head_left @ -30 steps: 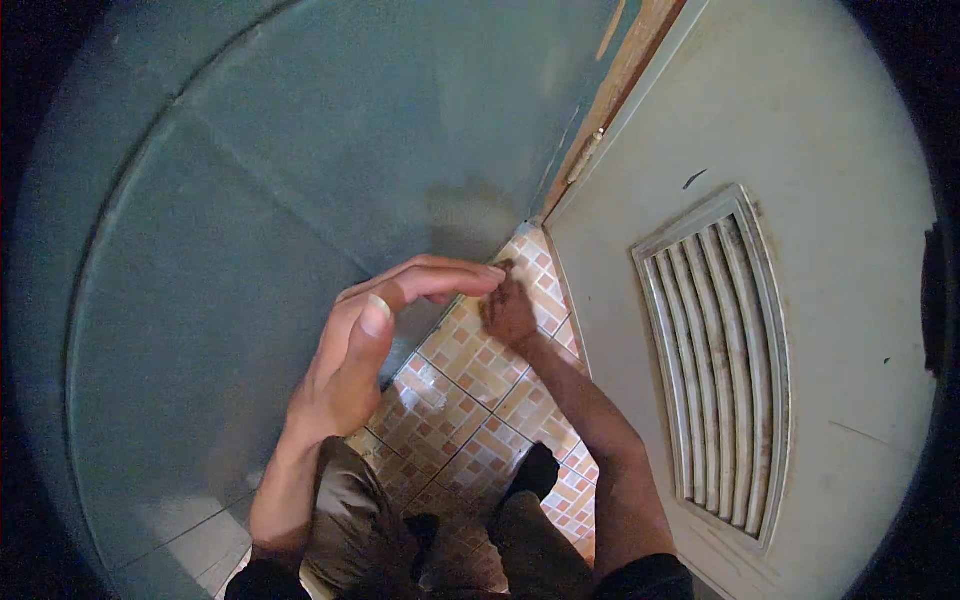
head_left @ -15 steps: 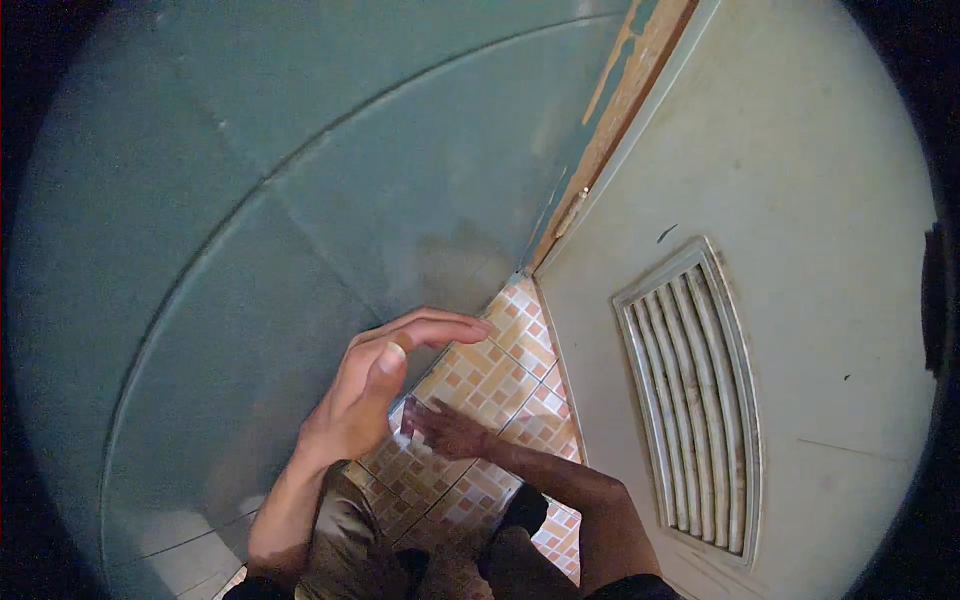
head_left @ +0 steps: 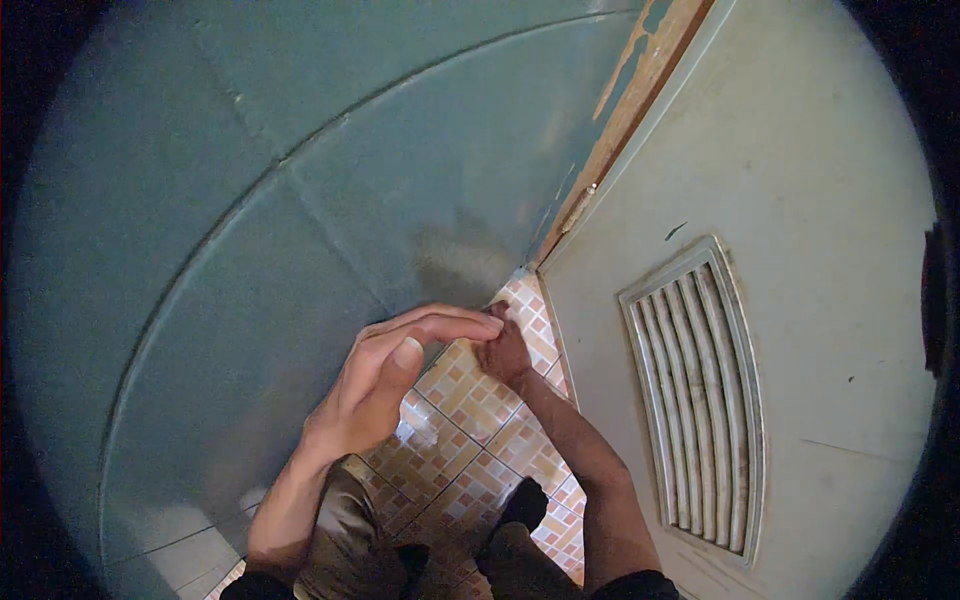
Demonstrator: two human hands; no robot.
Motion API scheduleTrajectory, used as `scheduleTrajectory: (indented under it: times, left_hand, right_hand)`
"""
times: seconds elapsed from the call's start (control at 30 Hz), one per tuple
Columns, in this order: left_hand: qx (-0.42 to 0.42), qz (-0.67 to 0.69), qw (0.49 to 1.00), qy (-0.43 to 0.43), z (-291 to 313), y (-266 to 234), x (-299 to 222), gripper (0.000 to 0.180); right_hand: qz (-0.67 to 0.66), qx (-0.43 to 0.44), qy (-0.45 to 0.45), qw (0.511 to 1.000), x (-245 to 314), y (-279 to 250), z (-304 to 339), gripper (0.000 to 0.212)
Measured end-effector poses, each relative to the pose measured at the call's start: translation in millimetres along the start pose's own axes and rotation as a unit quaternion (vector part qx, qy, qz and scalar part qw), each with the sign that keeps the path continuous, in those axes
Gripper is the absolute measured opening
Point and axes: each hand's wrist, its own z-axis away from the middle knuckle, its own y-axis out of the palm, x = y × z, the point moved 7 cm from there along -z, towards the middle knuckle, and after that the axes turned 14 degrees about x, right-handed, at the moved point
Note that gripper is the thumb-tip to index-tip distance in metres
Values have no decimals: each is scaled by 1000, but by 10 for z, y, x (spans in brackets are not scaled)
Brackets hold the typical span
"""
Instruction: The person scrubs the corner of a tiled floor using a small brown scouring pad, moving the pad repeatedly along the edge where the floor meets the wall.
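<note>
two hands meet at the frame's centre over the patterned tile floor: the left hand is loosely curled, holding nothing; the right hand, seemingly empty, touches its fingertips. looks like rubbing or cleaning fingers beside the vented door; the next move wants gentle contact.

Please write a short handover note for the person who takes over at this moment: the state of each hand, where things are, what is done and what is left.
Left hand: open, fingers together and slightly curved, held above the patterned floor tiles, holding nothing.
Right hand: loosely curled, its fingers close to the left fingertips; I cannot tell if it holds anything.
Around: teal tiled wall on the left, pale door with a louvred vent on the right, shoes on the tiles.
Done and left: the picture shows no finished or pending work.
</note>
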Motion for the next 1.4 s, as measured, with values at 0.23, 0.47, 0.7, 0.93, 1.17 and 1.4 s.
scheduleTrajectory:
  times: [0.23, 0.47, 0.7, 0.93, 1.17, 1.4]
  left_hand:
    - [2, -9, 1000, 16, 9, 8, 24, 63]
    - [-12, -32, 998, -57, -11, 17, 104, 89]
    - [6, -14, 1000, 22, -4, 7, -5, 50]
    - [1, 1, 1000, 22, -13, 34, 45, 45]
    - [8, -13, 1000, 2, 11, 17, 55, 45]
    - [12, -18, 1000, 9, 5, 24, 66, 47]
  right_hand:
    - [-53, -13, -208, 977, 998, 482, 573, 78]
    - [-26, 105, -252, 962, 1498, 799, 793, 80]
    - [125, -13, -200, 972, 867, 377, 459, 62]
    - [29, -27, -71, 997, 224, 186, 85, 60]
    - [8, -43, -119, 992, 997, 508, 307, 60]
    - [-74, 57, -224, 970, 1671, 1005, 845, 68]
